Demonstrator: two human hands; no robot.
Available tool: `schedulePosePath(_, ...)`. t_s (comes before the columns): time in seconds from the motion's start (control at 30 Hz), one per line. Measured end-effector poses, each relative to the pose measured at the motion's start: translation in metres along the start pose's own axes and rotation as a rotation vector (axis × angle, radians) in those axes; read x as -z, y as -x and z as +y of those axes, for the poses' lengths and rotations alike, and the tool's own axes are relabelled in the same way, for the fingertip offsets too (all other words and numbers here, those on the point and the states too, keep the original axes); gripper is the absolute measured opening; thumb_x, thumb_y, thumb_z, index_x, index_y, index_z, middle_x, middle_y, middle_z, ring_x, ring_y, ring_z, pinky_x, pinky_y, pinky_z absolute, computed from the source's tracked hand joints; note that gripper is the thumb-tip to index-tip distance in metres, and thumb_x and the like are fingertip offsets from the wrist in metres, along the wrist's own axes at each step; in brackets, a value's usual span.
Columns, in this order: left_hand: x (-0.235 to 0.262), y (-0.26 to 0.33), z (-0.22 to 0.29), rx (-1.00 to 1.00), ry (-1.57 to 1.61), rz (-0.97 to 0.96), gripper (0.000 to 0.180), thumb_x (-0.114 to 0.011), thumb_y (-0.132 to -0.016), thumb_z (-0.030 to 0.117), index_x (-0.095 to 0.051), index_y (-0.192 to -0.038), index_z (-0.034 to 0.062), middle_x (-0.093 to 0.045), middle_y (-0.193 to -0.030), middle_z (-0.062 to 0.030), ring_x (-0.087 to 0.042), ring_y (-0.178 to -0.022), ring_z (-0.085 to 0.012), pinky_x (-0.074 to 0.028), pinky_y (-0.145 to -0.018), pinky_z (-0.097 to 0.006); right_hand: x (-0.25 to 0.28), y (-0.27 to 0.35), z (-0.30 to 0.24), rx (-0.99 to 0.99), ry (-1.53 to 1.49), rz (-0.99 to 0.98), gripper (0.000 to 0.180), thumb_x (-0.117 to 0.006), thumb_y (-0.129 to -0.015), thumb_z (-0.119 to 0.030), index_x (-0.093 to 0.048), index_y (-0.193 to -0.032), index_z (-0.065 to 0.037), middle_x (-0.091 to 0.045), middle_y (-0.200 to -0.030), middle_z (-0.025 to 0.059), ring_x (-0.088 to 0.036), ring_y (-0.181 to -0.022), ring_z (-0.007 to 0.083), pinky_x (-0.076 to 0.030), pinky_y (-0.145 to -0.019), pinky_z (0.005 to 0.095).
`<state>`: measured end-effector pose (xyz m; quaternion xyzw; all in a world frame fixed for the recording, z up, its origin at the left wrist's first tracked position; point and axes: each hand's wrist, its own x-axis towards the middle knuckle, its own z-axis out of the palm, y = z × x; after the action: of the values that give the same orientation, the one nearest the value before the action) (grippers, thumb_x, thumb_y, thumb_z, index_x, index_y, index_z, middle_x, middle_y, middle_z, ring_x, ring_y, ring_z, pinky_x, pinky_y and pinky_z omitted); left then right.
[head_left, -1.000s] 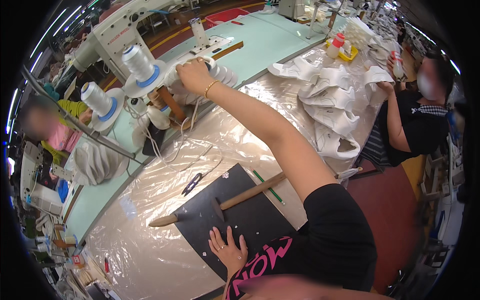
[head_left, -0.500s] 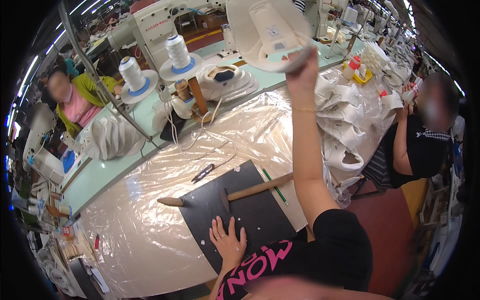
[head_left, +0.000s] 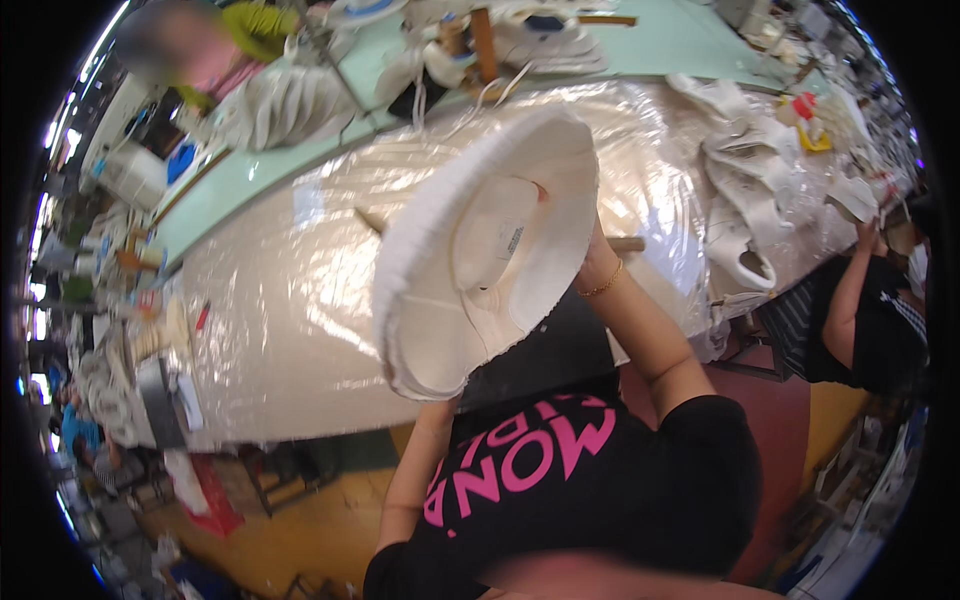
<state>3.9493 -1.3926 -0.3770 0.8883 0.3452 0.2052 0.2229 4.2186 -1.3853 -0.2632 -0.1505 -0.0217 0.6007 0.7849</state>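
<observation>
Close in front of me is a white shoe upper point(head_left: 490, 240), tilted so that its hollow inside and the label on its tongue face me. My right hand point(head_left: 597, 262) grips its right side, fingers hidden behind the material. My left forearm point(head_left: 425, 435) reaches up to its lower edge; the left hand's fingers are concealed there. Beneath lies a black board point(head_left: 550, 365) on the plastic-covered table. A wooden handle point(head_left: 628, 243) sticks out past my right hand, and another wooden tool point(head_left: 368, 219) shows at the upper's left.
Several white shoe uppers point(head_left: 745, 190) lie along the table's right side, near a co-worker point(head_left: 870, 320). A pale green sewing bench point(head_left: 235, 195) runs behind, holding a stack of white pieces point(head_left: 290, 108). Another person point(head_left: 215, 50) sits beyond it. A red item point(head_left: 203, 316) lies at left.
The shoe upper has come from the far side down toward me in my right hand. My left hand has left its flat place on the board. The view has tilted downward.
</observation>
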Motion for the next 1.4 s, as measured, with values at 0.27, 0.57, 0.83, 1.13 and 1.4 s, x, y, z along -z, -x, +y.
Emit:
schedulePosePath(0.27,0.015,0.043,0.007,-0.006,0.032,0.096,0.046,-0.062,-0.088,0.015,-0.047,-0.131,0.0016,-0.047,-0.137,-0.0150,-0.045,-0.127,-0.0306,-0.033,-0.107,-0.044,0.016,0.001,0.047,-0.412,0.135,-0.126,0.037,-0.047,-0.097,-0.039,-0.052,-0.108,-0.004,-0.054,-0.096,0.0040,-0.061,-0.084,0.0205,-0.054,-0.073,0.0333)
schedulePosePath(0.57,0.029,0.052,0.018,-0.044,-0.037,0.080,0.041,-0.061,-0.090,0.016,-0.052,-0.127,0.0023,-0.051,-0.132,-0.0151,-0.048,-0.124,-0.0308,-0.034,-0.107,-0.044,0.060,-0.010,0.052,-0.540,-0.226,-0.447,0.046,-0.051,-0.096,-0.032,-0.047,-0.130,-0.001,-0.056,-0.126,0.0108,-0.058,-0.110,0.0204,-0.049,-0.094,0.0341)
schedulePosePath(0.83,0.032,0.058,0.020,-0.076,-0.117,0.072,0.037,-0.060,-0.091,0.018,-0.057,-0.124,0.0029,-0.055,-0.129,-0.0153,-0.050,-0.121,-0.0310,-0.035,-0.106,-0.044,0.059,-0.014,0.052,-0.538,-0.226,-0.400,0.044,-0.050,-0.096,-0.033,-0.048,-0.128,-0.002,-0.059,-0.119,0.0098,-0.060,-0.105,0.0201,-0.051,-0.091,0.0348)
schedulePosePath(1.13,0.052,0.017,0.045,0.291,1.367,0.390,0.050,-0.047,-0.097,0.029,-0.040,-0.137,0.0001,-0.052,-0.131,-0.0157,-0.054,-0.117,-0.0333,-0.042,-0.101,-0.047,0.014,-0.009,0.055,-0.480,0.283,-0.049,0.048,-0.041,-0.097,-0.048,-0.053,-0.116,-0.006,-0.057,-0.095,0.0068,-0.061,-0.084,0.0222,-0.055,-0.075,0.0411)
schedulePosePath(1.4,0.129,-0.015,-0.005,0.580,1.419,0.853,0.053,-0.045,-0.096,0.027,-0.036,-0.134,-0.0079,-0.051,-0.128,-0.0221,-0.059,-0.106,-0.0393,-0.052,-0.088,-0.049,-0.009,-0.087,-0.012,0.428,1.556,-0.339,0.022,-0.062,-0.090,-0.017,-0.059,-0.109,-0.005,-0.058,-0.103,0.0065,-0.057,-0.096,0.0164,-0.047,-0.085,0.0306)
